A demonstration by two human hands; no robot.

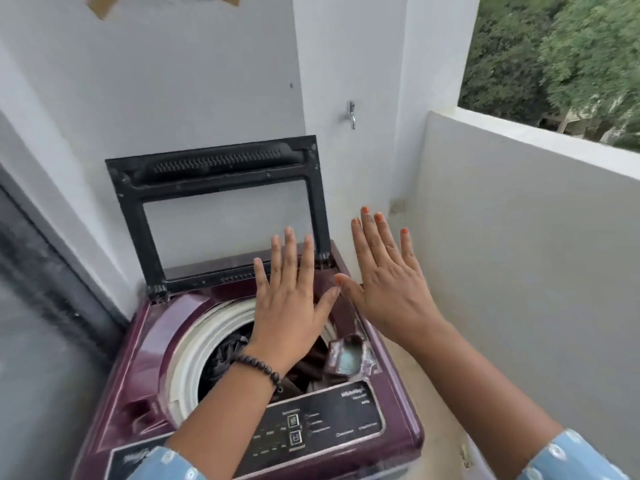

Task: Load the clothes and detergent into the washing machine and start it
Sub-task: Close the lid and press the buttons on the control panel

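A maroon top-loading washing machine point(145, 344) stands below me with its black-framed lid point(221, 209) raised upright against the wall. Dark clothes point(228, 355) lie inside the white-rimmed drum point(194, 344). A small detergent compartment point(349, 356) sits open at the drum's right edge. My left hand point(287, 303) hovers flat over the drum, palm down, fingers spread, holding nothing. My right hand point(384, 271) is held flat beside it, above the machine's right rear corner, also empty. The black control panel point(322, 424) lies under my left forearm.
White walls close in behind and to the left of the machine. A low white parapet point(519, 209) runs along the right, with trees beyond. A metal tap point(350, 114) sticks out of the wall above the lid. A dark sliding door frame point(41, 278) is at the left.
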